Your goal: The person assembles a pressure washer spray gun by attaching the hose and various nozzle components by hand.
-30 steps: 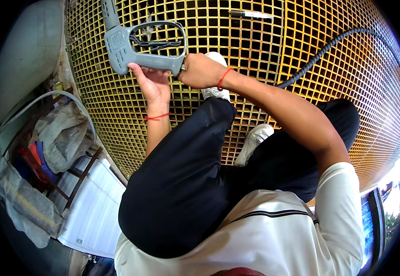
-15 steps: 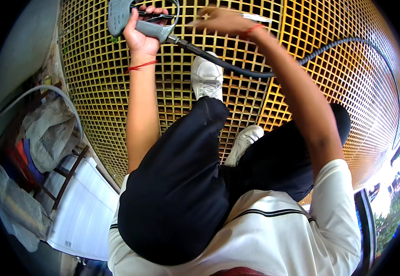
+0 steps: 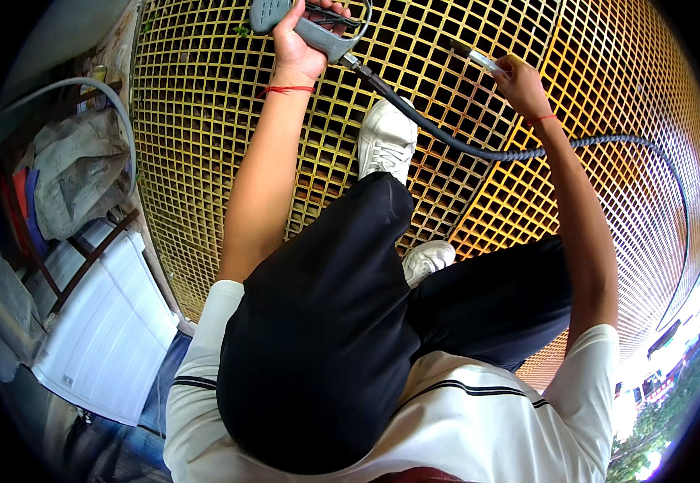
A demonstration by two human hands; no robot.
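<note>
Head view: left hand [image 3: 301, 44] wrapped round grey spray-gun handle [image 3: 305, 24], fingers curled through the trigger guard for a firm grip. Dark hose [image 3: 446, 141] trailing below those fingers. Right hand [image 3: 519, 84] pinching small metal fitting [image 3: 472, 56] at fingertips, above yellow grating [image 3: 205, 161].

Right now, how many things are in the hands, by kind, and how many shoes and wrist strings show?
Grey spray gun with black hose, in left hand: 1
Slim metal rod, in right hand: 1
White shoes: 2
Red wrist strings: 2
Total: 6
</note>
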